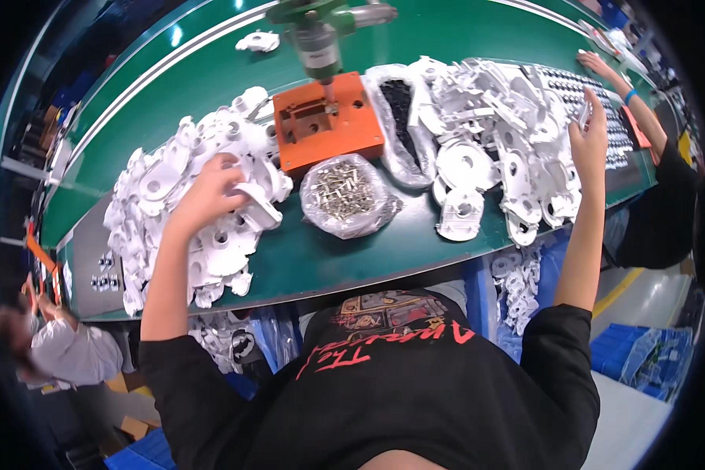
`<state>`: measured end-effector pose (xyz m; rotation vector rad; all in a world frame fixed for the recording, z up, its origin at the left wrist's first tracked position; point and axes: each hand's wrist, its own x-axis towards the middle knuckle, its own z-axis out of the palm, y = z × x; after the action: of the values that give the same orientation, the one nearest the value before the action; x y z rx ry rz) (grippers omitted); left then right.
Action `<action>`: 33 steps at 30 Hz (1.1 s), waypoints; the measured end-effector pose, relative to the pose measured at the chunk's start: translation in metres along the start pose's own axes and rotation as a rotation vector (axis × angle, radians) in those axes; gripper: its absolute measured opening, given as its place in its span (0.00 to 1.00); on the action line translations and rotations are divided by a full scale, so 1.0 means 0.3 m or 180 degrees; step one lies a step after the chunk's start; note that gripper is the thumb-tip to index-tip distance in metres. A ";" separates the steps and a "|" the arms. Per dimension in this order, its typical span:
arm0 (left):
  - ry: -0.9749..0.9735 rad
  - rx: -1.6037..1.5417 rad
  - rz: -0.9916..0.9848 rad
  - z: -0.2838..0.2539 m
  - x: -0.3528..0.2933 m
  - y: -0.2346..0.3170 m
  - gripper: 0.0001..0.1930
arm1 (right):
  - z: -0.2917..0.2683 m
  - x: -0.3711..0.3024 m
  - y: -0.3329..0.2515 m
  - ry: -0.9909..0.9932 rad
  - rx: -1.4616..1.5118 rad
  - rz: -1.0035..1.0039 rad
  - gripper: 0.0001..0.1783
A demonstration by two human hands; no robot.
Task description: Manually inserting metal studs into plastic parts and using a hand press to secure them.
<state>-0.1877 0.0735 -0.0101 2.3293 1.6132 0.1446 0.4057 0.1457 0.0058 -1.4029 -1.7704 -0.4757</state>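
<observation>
My left hand is closed on a white plastic part, at the right side of a heap of similar white plastic parts. My right hand is raised at the far right, over the edge of another white heap and beside rows of small dark and silver parts. Between its thumb and fingers shows a small shiny piece, too small to name. An orange fixture block stands between the heaps, under the tip of a green powered driver.
A plastic-lined bowl of screws stands before the block. Beside it lies a bag of small black parts. One white part lies farther back on the green table. A co-worker's hand reaches in at right; another person is at left.
</observation>
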 end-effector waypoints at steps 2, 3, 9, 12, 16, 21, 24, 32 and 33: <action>0.0209 -0.0581 -0.0056 -0.031 -0.022 -0.012 0.14 | -0.059 -0.001 -0.092 -0.0144 0.0956 0.1133 0.29; 0.0189 -0.0600 0.0014 -0.057 -0.022 0.022 0.14 | -0.071 -0.017 -0.107 -0.0052 0.1591 0.1115 0.30; 0.0758 -0.3385 -0.0308 -0.055 -0.033 0.244 0.13 | -0.046 -0.129 -0.354 -0.0275 0.3982 0.1951 0.30; 0.0344 -0.4254 0.0214 0.017 0.014 0.399 0.16 | -0.012 -0.174 -0.558 -0.0546 0.4181 0.1682 0.31; 0.0176 -0.5213 0.0486 0.105 0.056 0.573 0.18 | 0.019 -0.198 -0.768 -0.0886 0.4557 0.0878 0.36; 0.0852 -0.5245 0.0508 0.154 0.047 0.677 0.27 | 0.092 -0.237 -0.821 -0.0968 0.3869 0.0211 0.33; 0.1052 -0.4654 0.0292 0.183 0.032 0.694 0.25 | 0.082 -0.265 -0.838 -0.1169 0.4420 0.0913 0.31; 0.2359 -0.3559 0.1181 0.283 0.073 0.675 0.23 | 0.105 -0.330 -0.864 -0.0917 0.4765 0.1545 0.22; 0.2390 -0.3461 0.1276 0.289 0.073 0.677 0.24 | 0.111 -0.332 -0.867 -0.0855 0.4865 0.1556 0.21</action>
<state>0.0243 0.0119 -0.0327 1.6719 0.8161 1.6553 0.1569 0.0261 -0.0433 -0.6483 -1.2393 1.1622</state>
